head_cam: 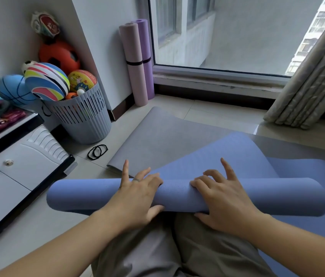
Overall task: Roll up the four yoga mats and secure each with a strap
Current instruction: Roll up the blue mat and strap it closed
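Head view shows your left hand (137, 198) and right hand (223, 202) both wrapped around the partly rolled blue mat (177, 193); next, likely roll it to its end, then fetch a strap (97, 151).

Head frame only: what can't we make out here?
All head view.
- Blue mat: unrolled tail runs off the right edge, so the length left to roll is unknown.
- Roll's middle: covered by the left hand and right hand.
- Gray mat: near part covered by the blue mat.
- Black straps on the floor: loops overlap, too small to count.
- Purple rolled mat: partly behind the pink rolled mat.
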